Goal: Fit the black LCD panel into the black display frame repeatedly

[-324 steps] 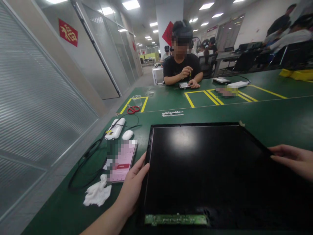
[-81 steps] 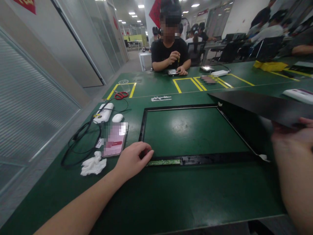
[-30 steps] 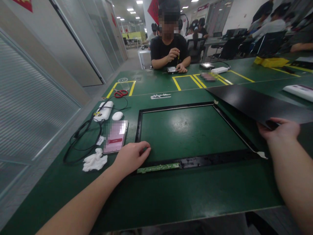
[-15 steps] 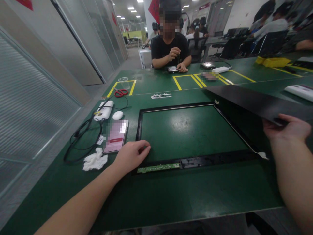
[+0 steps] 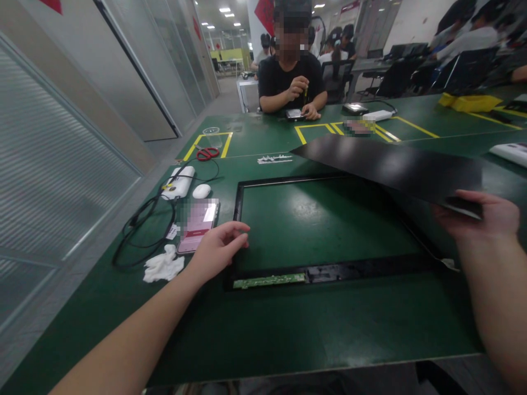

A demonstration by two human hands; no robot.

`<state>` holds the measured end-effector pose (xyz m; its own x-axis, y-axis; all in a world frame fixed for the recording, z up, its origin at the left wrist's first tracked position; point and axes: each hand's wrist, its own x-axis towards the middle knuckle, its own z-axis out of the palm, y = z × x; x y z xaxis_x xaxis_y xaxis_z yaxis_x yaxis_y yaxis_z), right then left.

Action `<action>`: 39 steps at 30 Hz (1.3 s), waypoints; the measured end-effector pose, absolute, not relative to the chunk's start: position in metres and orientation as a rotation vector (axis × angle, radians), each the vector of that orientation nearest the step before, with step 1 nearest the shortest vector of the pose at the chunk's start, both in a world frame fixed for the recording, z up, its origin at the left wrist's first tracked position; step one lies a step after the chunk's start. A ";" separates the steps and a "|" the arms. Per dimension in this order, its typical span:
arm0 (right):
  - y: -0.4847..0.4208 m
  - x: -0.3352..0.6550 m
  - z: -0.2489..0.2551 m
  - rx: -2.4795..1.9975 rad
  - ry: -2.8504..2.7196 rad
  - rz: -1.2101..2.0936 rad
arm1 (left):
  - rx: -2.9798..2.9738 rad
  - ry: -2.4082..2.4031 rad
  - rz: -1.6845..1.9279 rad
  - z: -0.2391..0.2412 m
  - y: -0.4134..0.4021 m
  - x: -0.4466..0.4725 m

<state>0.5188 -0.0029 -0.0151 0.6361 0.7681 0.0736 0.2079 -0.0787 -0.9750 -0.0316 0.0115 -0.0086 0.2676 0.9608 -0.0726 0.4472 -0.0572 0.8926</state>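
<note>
2 hands show: the left hand [image 5: 218,249] lies loose, grasping nothing, at the left bar of the black frame [image 5: 370,267]. The right hand [image 5: 480,216] grips the black panel [image 5: 387,164], raised over the frame's right side. Panel freed; frame flat on the table [image 5: 288,329].

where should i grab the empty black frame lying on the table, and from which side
Probably take the black frame by its bare left rail, from the left, beside the left hand. It lies flat on the table, so hook fingertips under the rail's inner edge through the open middle. Avoid the near rail: a green circuit strip sits there.
</note>
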 end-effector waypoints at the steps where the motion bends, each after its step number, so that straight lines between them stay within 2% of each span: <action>1: -0.005 0.513 -0.012 -1.562 -0.732 0.647 | 1.571 1.306 0.780 -0.009 0.012 -0.032; 5: -0.014 0.486 0.002 -1.499 -0.579 0.768 | 1.263 1.272 1.027 -0.008 0.015 -0.027; 10: -0.025 0.452 0.020 -1.465 -0.666 0.877 | 0.910 1.252 1.317 -0.005 0.022 -0.022; 12: -0.028 0.446 0.022 -1.451 -0.698 0.909 | 0.792 1.240 1.333 0.000 0.024 -0.023; 16: -0.030 0.450 0.016 -1.414 -0.755 0.970 | 0.674 1.205 1.142 0.013 0.025 -0.030; 24: -0.025 0.460 0.005 -1.565 -0.796 0.961 | 0.849 1.103 1.094 0.032 0.012 -0.032; 33: -0.017 0.434 0.014 -1.600 -0.973 1.343 | 0.972 1.031 1.370 0.037 0.008 -0.044; 39: -0.014 0.436 0.011 -1.750 -0.816 1.150 | 1.081 1.042 1.306 0.034 0.008 -0.054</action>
<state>0.4360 -0.0136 0.0106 0.3600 0.8588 -0.3645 0.0610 -0.4116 -0.9093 -0.0544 0.0085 0.0339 0.0082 0.9997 0.0229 -0.1991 -0.0208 0.9797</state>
